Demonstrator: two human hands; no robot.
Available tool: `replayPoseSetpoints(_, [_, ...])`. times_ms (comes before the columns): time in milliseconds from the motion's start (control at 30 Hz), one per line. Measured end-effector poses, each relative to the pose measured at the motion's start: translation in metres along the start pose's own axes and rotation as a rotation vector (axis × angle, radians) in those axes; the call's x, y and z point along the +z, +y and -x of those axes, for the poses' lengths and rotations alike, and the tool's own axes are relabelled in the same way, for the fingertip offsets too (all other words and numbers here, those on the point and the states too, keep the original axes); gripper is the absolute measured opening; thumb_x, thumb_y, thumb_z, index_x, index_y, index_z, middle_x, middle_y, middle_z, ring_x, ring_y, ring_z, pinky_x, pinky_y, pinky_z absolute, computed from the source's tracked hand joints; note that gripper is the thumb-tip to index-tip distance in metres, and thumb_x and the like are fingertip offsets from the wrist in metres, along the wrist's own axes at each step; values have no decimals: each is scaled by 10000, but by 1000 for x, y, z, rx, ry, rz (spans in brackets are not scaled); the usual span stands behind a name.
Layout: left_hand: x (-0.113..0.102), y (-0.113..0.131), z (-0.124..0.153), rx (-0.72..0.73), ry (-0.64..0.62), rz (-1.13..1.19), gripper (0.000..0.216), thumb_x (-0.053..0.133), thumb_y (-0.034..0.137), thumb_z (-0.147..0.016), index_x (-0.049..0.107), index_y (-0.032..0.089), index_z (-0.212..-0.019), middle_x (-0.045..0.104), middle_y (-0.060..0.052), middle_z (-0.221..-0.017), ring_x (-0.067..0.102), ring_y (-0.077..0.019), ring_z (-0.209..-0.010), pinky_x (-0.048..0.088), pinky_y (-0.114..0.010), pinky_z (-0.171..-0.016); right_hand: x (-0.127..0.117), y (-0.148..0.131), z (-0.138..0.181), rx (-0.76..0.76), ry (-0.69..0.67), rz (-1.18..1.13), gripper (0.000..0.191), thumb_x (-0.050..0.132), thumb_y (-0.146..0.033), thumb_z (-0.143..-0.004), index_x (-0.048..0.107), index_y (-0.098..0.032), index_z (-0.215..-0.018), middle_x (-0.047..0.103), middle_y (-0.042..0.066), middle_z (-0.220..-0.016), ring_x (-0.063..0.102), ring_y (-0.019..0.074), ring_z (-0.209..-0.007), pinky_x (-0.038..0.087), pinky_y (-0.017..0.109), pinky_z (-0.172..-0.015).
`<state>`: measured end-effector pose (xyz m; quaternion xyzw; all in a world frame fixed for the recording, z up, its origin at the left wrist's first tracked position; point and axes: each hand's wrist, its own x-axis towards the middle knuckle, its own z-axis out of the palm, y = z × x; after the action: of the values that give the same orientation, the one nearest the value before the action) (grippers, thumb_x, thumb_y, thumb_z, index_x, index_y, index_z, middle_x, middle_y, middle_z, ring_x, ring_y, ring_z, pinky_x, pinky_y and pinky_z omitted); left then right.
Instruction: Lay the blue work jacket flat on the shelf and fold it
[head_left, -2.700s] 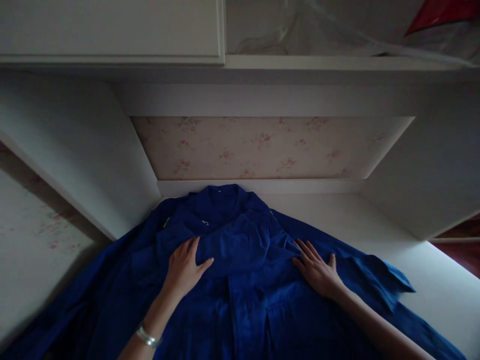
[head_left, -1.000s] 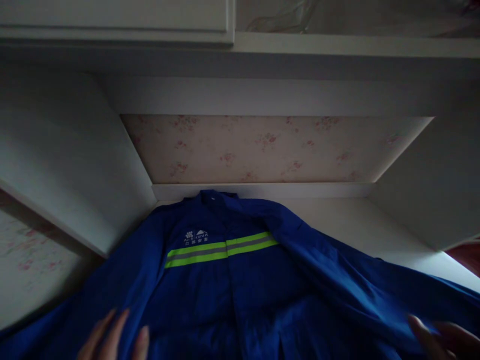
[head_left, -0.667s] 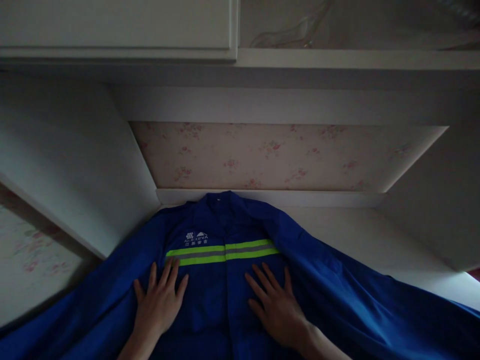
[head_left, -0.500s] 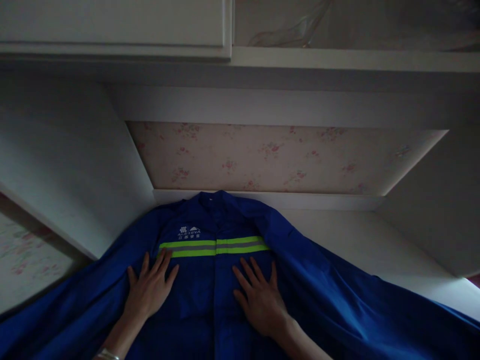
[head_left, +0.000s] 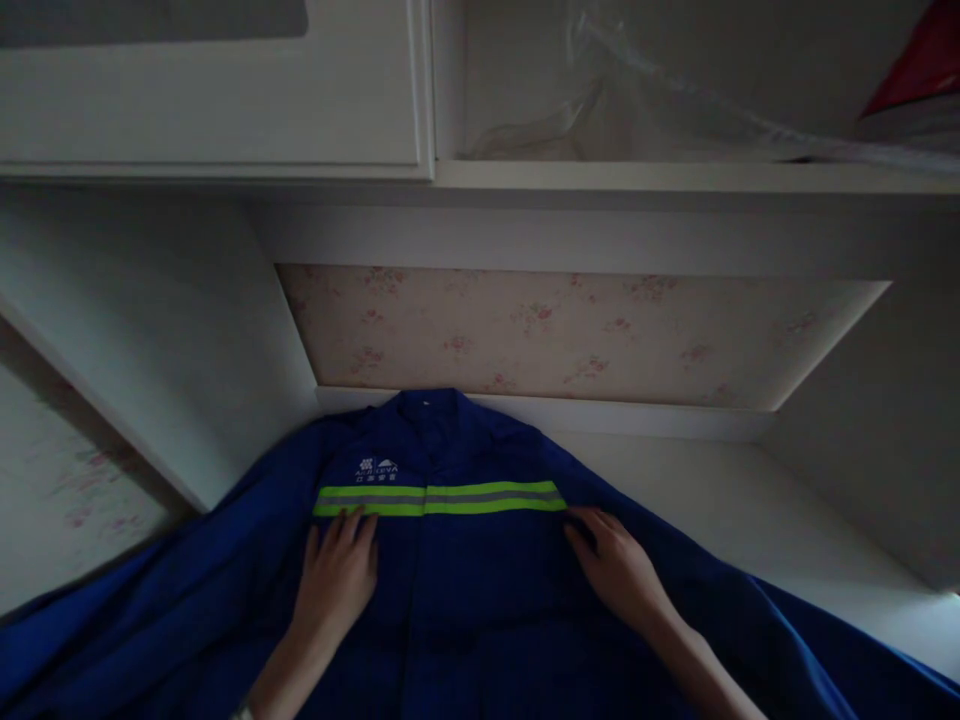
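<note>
A blue work jacket (head_left: 480,580) lies spread front side up, its collar toward the back and its sleeves reaching out to both sides. A yellow-green and grey reflective stripe (head_left: 487,497) crosses its chest, with a white printed logo (head_left: 376,468) above. My left hand (head_left: 341,570) rests open on the chest cloth, fingertips at the stripe's lower edge. At the stripe's right end, my right hand (head_left: 615,560) has its fingers bent and closed on the jacket cloth near the sleeve. The jacket's lower part runs out of view.
The jacket lies on a white surface (head_left: 675,465) in a recess, with a side panel (head_left: 150,340) at left and floral wallpaper (head_left: 487,335) behind. Overhead are a cabinet door (head_left: 225,110) and an open shelf (head_left: 675,177) holding clear plastic and a red item (head_left: 919,65).
My right hand has moved right, from flat on the chest to the stripe's end, and more of the stripe shows there. My left hand shifted slightly right. The view tilted up a little.
</note>
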<state>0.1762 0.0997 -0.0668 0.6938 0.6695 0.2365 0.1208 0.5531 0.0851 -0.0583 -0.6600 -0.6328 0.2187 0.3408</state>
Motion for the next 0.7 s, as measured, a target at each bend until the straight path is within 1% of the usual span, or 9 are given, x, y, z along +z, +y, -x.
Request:
replayPoseSetpoints(67, [11,40,7,5,-64,174,446,401,344,-912,649,105,-1196,633,-187,-1274,554,-335,-1206,340,-500,-1087,20,-7,11,26,-46,-97,406,479,-470,-918,714,-167,-1051,713,115,-1054,649,287,-1000,487,426,-927])
replayPoseSetpoints(100, [19,60,11,4,-94,230,411,406,388,-926,659,151,-1146,687,-137,-1165,630,-273,-1076,439,-409,-996,33,-12,17,45,-74,-151,418,462,-488,-925,720,-172,-1015,727,93,-948,672,260,-892,523,379,-821])
replayPoseSetpoints(133, [28,78,14,-3,-119,297,391,394,426,-941,660,182,-1089,718,-92,-1046,666,-223,-949,490,-334,-889,46,-17,23,64,-99,-201,433,449,-502,-929,723,-171,-989,726,75,-856,676,241,-800,529,344,-728])
replayPoseSetpoints(200, [48,106,18,-32,-153,413,398,355,487,-957,638,207,-958,704,-26,-837,657,-168,-752,497,-256,-713,67,-25,32,93,-128,-273,447,446,-514,-931,726,-167,-972,713,54,-768,664,223,-716,508,311,-639])
replayPoseSetpoints(267, [69,122,19,-64,-170,486,416,346,522,-949,585,212,-808,628,11,-682,599,-150,-641,453,-237,-616,78,-29,36,91,-156,-340,415,480,-507,-924,732,-179,-966,718,45,-790,663,221,-751,497,301,-669])
replayPoseSetpoints(333, [88,127,18,-82,-189,518,423,364,536,-926,498,222,-677,530,35,-585,527,-142,-577,396,-242,-567,80,-31,36,75,-213,-422,375,518,-494,-913,740,-194,-953,720,36,-806,660,220,-783,485,294,-699])
replayPoseSetpoints(433, [106,123,13,-80,-243,525,440,411,562,-876,411,233,-585,446,49,-520,449,-133,-528,317,-261,-532,75,-27,31,80,-270,-525,361,555,-502,-888,746,-197,-898,712,34,-795,643,218,-779,460,290,-701])
replayPoseSetpoints(600, [117,115,11,-78,-285,492,463,386,613,-840,393,243,-561,492,15,-520,475,-157,-536,298,-285,-543,78,-17,22,122,-247,-560,415,560,-561,-850,724,-181,-832,672,33,-743,563,179,-674,415,270,-631])
replayPoseSetpoints(700, [122,111,13,-68,-313,489,464,369,608,-867,412,243,-583,550,-6,-547,531,-168,-560,314,-278,-552,84,-12,20,128,-259,-556,422,560,-565,-839,715,-174,-816,621,17,-680,507,154,-615,386,256,-590])
